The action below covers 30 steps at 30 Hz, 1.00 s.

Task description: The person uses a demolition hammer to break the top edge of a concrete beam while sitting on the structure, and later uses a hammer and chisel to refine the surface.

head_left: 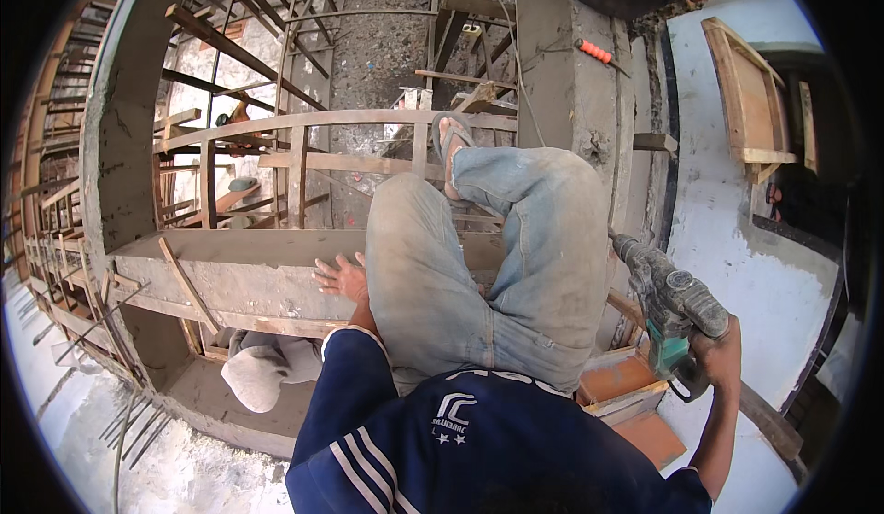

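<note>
My right hand (720, 352) is wrapped round the rear handle of a rotary hammer drill (680, 300). The drill is dusty grey with a green part near the handle. Its chuck end points up and to the left, beside my right knee. My left hand (343, 279) lies with fingers spread on the concrete beam (249, 284), next to my left thigh. I am sitting on this beam in worn jeans (516, 228), with one sandalled foot (451, 141) on the timber ahead.
An orange-handled tool (597, 52) lies on the concrete ledge at far right. Timber rails (299, 178) and metal bars cross the drop ahead. A pale grey cloth-like shape (253, 378) is below the beam. A wooden frame (737, 99) stands by the white wall (709, 201).
</note>
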### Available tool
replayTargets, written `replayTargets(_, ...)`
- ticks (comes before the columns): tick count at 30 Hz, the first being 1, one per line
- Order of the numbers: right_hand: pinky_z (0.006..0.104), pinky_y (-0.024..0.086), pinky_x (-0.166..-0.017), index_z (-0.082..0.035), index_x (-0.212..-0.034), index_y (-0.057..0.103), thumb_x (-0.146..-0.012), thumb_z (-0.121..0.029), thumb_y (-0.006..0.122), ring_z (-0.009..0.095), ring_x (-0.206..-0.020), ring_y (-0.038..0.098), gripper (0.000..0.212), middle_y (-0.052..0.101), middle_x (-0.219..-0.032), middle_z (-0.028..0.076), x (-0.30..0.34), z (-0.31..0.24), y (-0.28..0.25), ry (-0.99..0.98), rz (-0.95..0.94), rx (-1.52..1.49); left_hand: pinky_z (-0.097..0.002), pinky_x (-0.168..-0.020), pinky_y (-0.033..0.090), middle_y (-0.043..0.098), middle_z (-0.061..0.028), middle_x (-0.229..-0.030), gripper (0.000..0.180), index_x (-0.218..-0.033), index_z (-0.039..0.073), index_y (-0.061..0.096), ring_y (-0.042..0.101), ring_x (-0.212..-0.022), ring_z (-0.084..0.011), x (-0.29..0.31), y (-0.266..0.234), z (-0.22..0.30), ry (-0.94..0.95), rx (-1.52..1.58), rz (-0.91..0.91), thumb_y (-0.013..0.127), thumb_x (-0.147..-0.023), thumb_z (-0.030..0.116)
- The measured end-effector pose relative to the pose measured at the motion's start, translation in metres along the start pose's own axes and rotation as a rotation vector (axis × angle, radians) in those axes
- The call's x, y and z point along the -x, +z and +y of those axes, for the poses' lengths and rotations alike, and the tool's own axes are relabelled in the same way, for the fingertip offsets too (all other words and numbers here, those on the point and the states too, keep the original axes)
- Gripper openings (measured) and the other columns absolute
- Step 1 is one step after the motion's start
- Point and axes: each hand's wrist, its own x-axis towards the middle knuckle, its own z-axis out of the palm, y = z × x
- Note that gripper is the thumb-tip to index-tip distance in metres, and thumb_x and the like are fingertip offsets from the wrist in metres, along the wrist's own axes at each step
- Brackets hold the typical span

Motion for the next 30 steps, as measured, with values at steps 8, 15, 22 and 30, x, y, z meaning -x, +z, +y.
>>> replayTargets(8,0.0315,0.051,-0.079,0.008,-0.101,0.066,-0.068,0.003,0.058,0.017,-0.081,0.065,0.034,0.071,-0.09,0.013,-0.006,-0.022,0.004,-0.113,-0.01,-0.038,-0.0692,-0.112,0.013,0.015,-0.0168,-0.159,0.056,-0.135,0.024,0.048,0.006,-0.146,-0.0479,-0.021,0.065,-0.029,-0.033,-0.092,0.074,0.064,-0.086,0.047)
replayTargets(15,0.0335,0.051,-0.083,0.007,-0.105,0.065,-0.069,0.002,0.062,0.022,-0.085,0.068,0.036,0.072,-0.092,0.018,-0.018,-0.047,-0.003,0.019,0.018,0.023,-0.0697,-0.112,0.013,0.012,-0.0164,-0.159,0.061,-0.138,0.028,0.045,0.003,-0.146,-0.0481,-0.006,0.016,-0.009,0.05,0.107,-0.09,0.065,-0.085,0.049)
replayTargets(22,0.0403,0.052,-0.084,0.002,-0.107,0.068,-0.071,-0.004,0.07,0.038,-0.093,0.068,0.036,0.071,-0.098,0.023,-0.056,-0.105,-0.018,0.096,0.004,0.022,-0.0623,-0.115,0.014,0.001,-0.0196,-0.162,0.073,-0.151,0.027,0.032,0.004,-0.147,-0.0458,-0.051,-0.047,-0.011,-0.064,0.045,-0.74,0.055,-0.09,0.059)
replayTargets(30,0.0504,0.05,-0.089,-0.001,-0.112,0.065,-0.069,-0.016,0.074,0.046,-0.09,0.064,0.047,0.068,-0.091,0.026,-0.094,-0.104,-0.044,0.067,-0.007,0.283,-0.0415,-0.107,0.038,0.055,-0.0212,-0.136,0.055,-0.13,0.0,0.058,0.051,-0.128,-0.0311,-0.165,-0.14,0.078,-0.037,0.37,-0.947,0.06,-0.095,0.042)
